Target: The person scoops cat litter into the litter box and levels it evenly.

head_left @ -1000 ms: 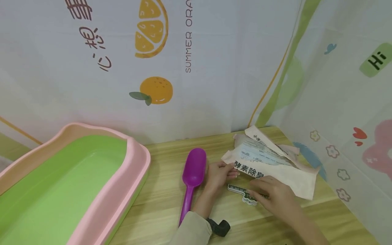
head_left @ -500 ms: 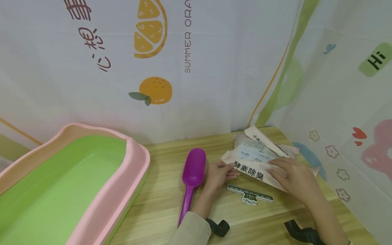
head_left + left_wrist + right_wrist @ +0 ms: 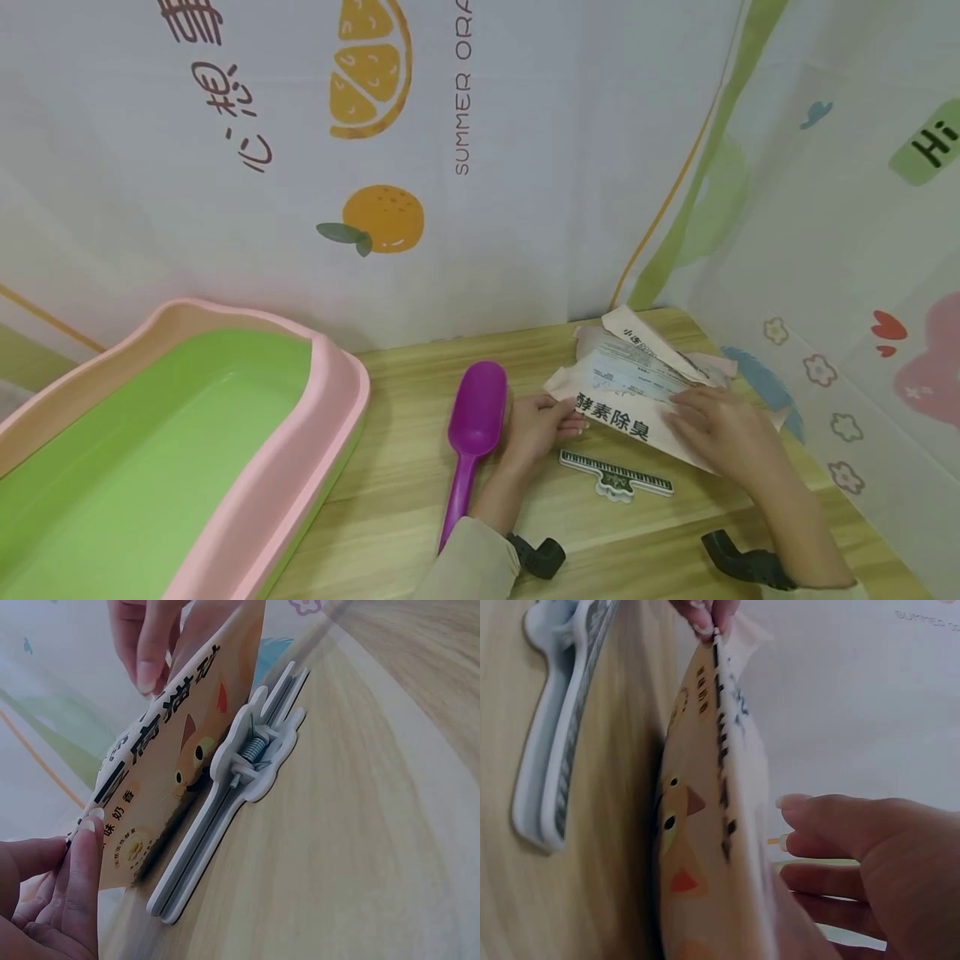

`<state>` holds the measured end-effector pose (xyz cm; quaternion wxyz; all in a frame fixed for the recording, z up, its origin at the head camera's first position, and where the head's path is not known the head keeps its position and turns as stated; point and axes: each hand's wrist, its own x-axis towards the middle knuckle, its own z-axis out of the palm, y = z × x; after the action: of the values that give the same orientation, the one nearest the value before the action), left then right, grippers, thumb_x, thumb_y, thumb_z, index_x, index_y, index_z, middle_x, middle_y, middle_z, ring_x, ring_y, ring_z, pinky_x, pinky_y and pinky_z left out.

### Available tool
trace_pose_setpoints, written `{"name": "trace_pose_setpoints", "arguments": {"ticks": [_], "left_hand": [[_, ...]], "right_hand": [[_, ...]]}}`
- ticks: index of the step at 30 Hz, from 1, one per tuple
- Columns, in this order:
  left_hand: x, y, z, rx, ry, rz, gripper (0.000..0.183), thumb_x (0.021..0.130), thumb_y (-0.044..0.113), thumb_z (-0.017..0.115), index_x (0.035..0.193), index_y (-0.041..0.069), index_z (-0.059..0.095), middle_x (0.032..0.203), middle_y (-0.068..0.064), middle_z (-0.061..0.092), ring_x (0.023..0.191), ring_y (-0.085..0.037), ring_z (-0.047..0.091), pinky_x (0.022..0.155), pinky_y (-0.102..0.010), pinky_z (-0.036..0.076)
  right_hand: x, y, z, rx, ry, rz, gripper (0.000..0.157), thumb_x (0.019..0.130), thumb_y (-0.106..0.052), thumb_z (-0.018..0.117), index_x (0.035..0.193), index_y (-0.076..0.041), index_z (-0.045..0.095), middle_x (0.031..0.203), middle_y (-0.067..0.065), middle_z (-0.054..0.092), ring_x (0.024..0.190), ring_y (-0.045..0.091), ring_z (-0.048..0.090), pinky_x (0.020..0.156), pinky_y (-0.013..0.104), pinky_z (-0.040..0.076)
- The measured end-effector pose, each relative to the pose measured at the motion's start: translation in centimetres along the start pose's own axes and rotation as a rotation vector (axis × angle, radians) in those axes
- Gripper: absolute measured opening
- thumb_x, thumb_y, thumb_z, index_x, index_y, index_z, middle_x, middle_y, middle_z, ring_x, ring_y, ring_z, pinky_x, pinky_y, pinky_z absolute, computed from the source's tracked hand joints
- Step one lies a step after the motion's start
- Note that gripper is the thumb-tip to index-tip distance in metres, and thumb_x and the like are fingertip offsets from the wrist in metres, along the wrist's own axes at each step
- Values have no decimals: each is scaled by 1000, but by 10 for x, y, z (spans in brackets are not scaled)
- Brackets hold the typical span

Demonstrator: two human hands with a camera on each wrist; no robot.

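A cream paper bag [image 3: 626,408] with dark lettering and a cat picture lies on the table, its upper edge folded over. My left hand [image 3: 534,427] pinches the fold at the bag's left end, as the left wrist view also shows. Over the bag's right part, my right hand [image 3: 723,429] has its fingers loosely extended. In the right wrist view, the right fingertips [image 3: 795,802] appear just apart from the folded edge. Between my hands and in front of the bag lies a long white-and-green spring clip [image 3: 617,477], held by neither hand.
A purple scoop [image 3: 477,412] lies left of my left hand. Farther left stands a large green litter tray with a pink rim [image 3: 341,375]. Printed cloth walls [image 3: 510,250] rise behind the wooden table [image 3: 397,467] and along its right side.
My right hand has moved from the spring clip, up and right, to the bag's right part. The clip stays on the table. My left hand keeps its place at the bag's left end.
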<state>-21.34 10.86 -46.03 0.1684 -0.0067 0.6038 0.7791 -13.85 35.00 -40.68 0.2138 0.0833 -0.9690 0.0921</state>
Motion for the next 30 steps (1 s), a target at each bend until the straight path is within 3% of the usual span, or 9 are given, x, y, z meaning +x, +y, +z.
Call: {"name": "trace_pose_setpoints", "arguments": {"ticks": [17,30], "left_hand": [[0,0,0,8,1,4,18,96,9,67,91,-8,65,92,-25,76,74,-17,76,72,-27,63],[0,0,0,20,-4,8,21,97,12,66,94,-9,66,91,-24,76,73,-16,76,71,-28,63]], "right_hand": [[0,5,2,-16,-86,29,31,88,-30,76,112,-9,74,124,23,69,111,47,65,93,63,50],[-1,2,-3,-19,43,-51,27,80,-22,83,103,-10,76,108,15,75,98,39,71,81,56,56]]}}
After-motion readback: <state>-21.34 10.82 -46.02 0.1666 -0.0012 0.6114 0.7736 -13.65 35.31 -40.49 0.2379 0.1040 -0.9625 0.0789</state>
